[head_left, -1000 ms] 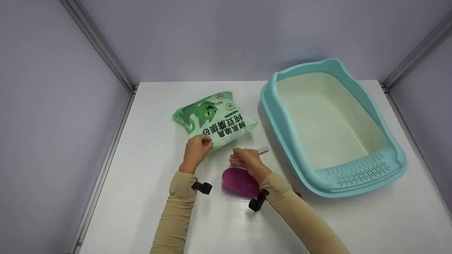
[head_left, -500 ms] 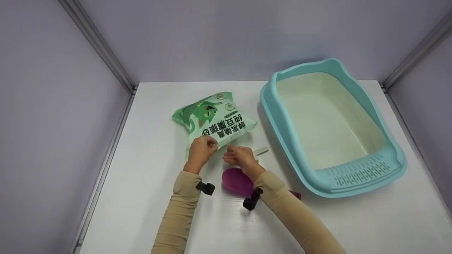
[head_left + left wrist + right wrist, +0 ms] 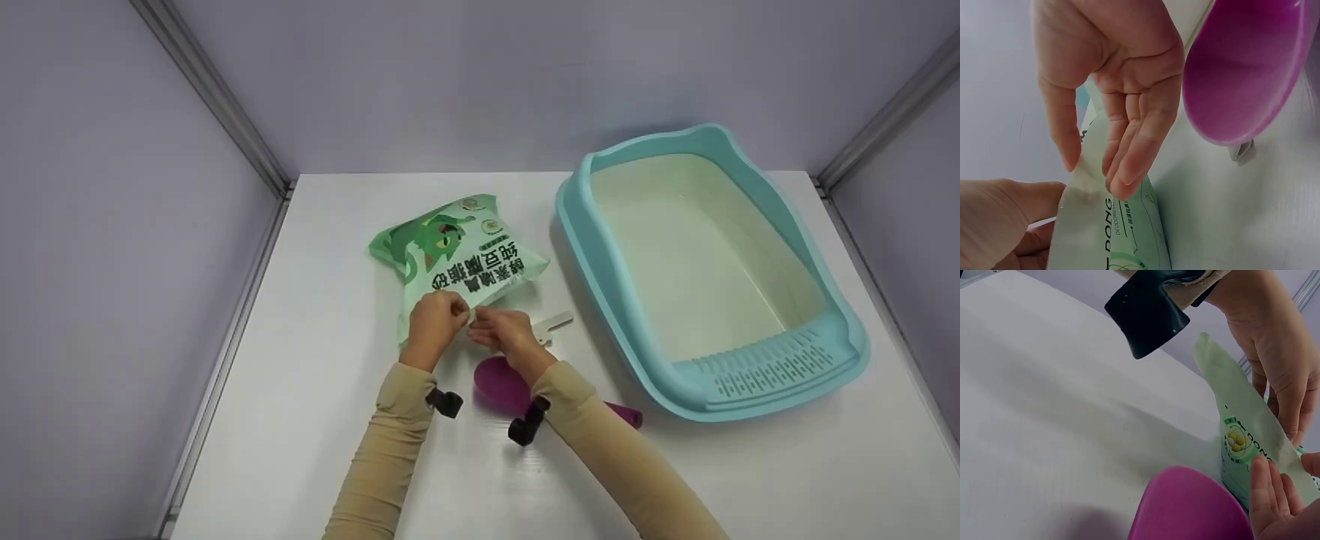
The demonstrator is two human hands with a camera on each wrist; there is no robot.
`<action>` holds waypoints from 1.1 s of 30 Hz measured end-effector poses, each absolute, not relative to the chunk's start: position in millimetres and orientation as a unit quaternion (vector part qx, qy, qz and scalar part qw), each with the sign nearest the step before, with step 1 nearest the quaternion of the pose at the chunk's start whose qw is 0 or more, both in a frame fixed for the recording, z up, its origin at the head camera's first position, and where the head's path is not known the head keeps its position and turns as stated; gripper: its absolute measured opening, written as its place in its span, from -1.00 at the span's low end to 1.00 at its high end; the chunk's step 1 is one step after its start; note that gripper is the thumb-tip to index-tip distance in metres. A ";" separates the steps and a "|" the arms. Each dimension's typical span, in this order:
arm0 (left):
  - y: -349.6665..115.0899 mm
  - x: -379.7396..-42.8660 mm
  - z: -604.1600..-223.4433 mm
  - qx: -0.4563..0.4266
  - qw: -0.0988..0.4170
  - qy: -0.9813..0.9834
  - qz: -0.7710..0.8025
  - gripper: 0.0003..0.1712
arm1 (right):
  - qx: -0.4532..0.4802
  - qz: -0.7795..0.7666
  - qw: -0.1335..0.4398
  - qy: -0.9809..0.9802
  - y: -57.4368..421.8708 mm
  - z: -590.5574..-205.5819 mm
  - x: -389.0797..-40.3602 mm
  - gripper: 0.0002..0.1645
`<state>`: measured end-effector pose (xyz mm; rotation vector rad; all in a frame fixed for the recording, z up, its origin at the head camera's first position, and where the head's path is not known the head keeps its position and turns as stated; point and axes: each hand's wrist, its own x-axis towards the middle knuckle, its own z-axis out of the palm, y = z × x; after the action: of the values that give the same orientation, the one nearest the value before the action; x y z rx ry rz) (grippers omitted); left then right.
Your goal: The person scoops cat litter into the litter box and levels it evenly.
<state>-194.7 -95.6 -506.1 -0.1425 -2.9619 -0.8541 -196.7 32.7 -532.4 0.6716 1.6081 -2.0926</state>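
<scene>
A green plastic bag of cat litter (image 3: pixel 469 255), printed with a cat's head, lies on the white table. My left hand (image 3: pixel 437 319) pinches the bag's near edge between thumb and fingers, raising that edge as a flap, as the right wrist view shows. From the other side my right hand (image 3: pixel 506 330) reaches that edge. In the left wrist view my right hand (image 3: pixel 1123 67) has its fingers extended along the printed face, and its thumb stands apart across the flap. Below my right wrist lies a magenta scoop (image 3: pixel 501 386), partly hidden by the forearm.
A large light-blue litter box (image 3: pixel 600 247) with a pale inside stands to the right. A slim white piece (image 3: pixel 553 322) with a slot lies between it and my right hand. Grey-lilac walls (image 3: pixel 420 82) enclose the table at back and sides.
My left hand has moved a little to the right along the bag's edge. The right hand has come left to meet it, uncovering more of the white piece and the scoop's handle.
</scene>
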 end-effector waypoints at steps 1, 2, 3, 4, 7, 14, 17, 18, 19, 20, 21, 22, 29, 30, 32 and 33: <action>-95.1 -194.0 -505.9 -0.049 0.029 -0.961 -0.269 -0.90 | 0.242 -0.753 0.208 0.576 32.5 -532.7 -196.4 -0.58; -94.6 -193.4 -505.5 -0.052 0.031 -0.963 -0.262 -0.90 | 0.243 -0.753 0.209 0.574 32.2 -533.0 -196.2 -0.60; -94.3 -192.7 -505.1 -0.055 0.034 -0.965 -0.256 -0.90 | 0.244 -0.754 0.210 0.573 32.0 -533.5 -196.0 -0.62; -94.0 -192.5 -505.1 -0.058 0.038 -0.966 -0.248 -0.90 | 0.245 -0.754 0.211 0.571 32.1 -533.7 -196.0 -0.65; -93.9 -191.9 -504.7 -0.065 0.050 -0.968 -0.238 -0.91 | 0.242 -0.756 0.213 0.570 32.2 -534.1 -195.1 -0.70; -94.3 -190.8 -503.9 -0.079 0.074 -0.965 -0.238 -0.90 | 0.236 -0.747 0.219 0.582 35.3 -531.5 -193.7 -0.73; -94.6 -190.5 -504.5 -0.082 0.082 -0.965 -0.237 -0.91 | 0.229 -0.737 0.225 0.595 37.7 -531.7 -194.4 -0.71; -94.7 -190.3 -504.7 -0.083 0.087 -0.964 -0.235 -0.91 | 0.227 -0.733 0.225 0.600 38.7 -532.0 -194.8 -0.70; -95.1 -190.1 -504.7 -0.085 0.092 -0.964 -0.233 -0.91 | 0.226 -0.730 0.225 0.604 39.7 -532.4 -195.4 -0.70; -95.4 -189.8 -504.5 -0.086 0.096 -0.964 -0.232 -0.92 | 0.226 -0.728 0.223 0.608 40.7 -532.9 -195.9 -0.69; -95.8 -189.6 -504.3 -0.087 0.101 -0.964 -0.231 -0.92 | 0.226 -0.726 0.220 0.612 41.7 -533.5 -196.6 -0.68; -96.2 -189.3 -504.0 -0.088 0.107 -0.963 -0.232 -0.91 | 0.227 -0.724 0.217 0.614 42.8 -534.0 -197.2 -0.67; -100.8 -187.4 -499.1 -0.095 0.162 -0.951 -0.247 -0.88 | 0.229 -0.716 0.215 0.623 48.3 -539.7 -198.4 -0.68; -101.5 -187.1 -498.3 -0.098 0.170 -0.949 -0.248 -0.88 | 0.229 -0.715 0.215 0.624 48.7 -539.9 -198.3 -0.69; -102.8 -186.7 -497.0 -0.101 0.180 -0.946 -0.251 -0.88 | 0.226 -0.714 0.216 0.627 49.4 -540.1 -198.3 -0.72; -103.3 -186.4 -496.3 -0.103 0.183 -0.944 -0.253 -0.88 | 0.225 -0.713 0.217 0.627 49.8 -540.0 -198.4 -0.74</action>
<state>-186.4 -103.3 -496.3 -0.2892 -2.6647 -0.7137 -198.4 49.8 -540.0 0.6231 1.7372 -1.9765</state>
